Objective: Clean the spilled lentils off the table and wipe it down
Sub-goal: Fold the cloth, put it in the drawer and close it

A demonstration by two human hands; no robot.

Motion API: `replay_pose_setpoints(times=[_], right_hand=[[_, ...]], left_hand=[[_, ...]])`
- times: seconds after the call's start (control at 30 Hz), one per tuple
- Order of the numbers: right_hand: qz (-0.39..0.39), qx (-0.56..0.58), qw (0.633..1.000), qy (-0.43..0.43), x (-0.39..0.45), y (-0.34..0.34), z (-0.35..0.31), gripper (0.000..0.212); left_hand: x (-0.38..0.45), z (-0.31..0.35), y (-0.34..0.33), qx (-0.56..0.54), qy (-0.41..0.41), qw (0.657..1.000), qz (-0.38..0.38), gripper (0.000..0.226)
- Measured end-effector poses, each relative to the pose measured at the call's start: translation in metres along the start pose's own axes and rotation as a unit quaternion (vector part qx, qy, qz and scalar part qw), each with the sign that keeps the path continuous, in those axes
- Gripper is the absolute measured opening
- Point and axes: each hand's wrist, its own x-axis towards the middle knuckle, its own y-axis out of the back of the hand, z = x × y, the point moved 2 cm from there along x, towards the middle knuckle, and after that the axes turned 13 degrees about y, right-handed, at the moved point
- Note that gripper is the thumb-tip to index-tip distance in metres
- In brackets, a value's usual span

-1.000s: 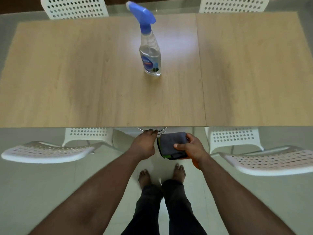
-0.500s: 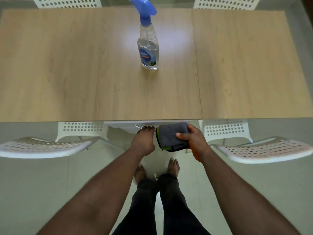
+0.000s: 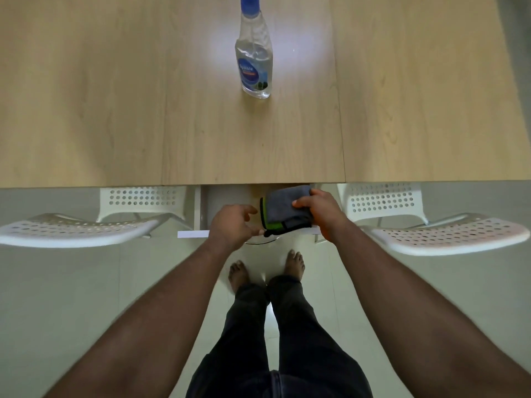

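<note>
Folded cloth (image 3: 287,209) lengthwise across table edge

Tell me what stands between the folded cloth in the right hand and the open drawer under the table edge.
Nothing visible does. The right hand grips the grey cloth directly over the open white drawer. The left hand is at the drawer's front, beside the cloth, not under it. The spray bottle stands far off on the table.

The wooden table (image 3: 115,96) fills the upper frame, bare except for a spray bottle (image 3: 254,61) standing at upper centre. Below its near edge, an open white drawer (image 3: 218,202) sits between two white perforated chairs (image 3: 77,225) (image 3: 448,231), narrowing the floor gap.
</note>
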Motion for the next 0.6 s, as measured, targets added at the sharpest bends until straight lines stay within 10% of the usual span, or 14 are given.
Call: replay_pose_setpoints(times=[0.37, 0.6], right_hand=[[-0.068, 0.016, 0.995, -0.066, 0.017, -0.043, 0.035, 0.020], [-0.071, -0.492, 0.867, 0.020, 0.017, -0.048, 0.047, 0.036]], left_hand=[[-0.014, -0.017, -0.005, 0.001, 0.060, 0.998, -0.028, 0.123], [-0.018, -0.015, -0.004, 0.036, 0.045, 0.998, -0.030, 0.136]])
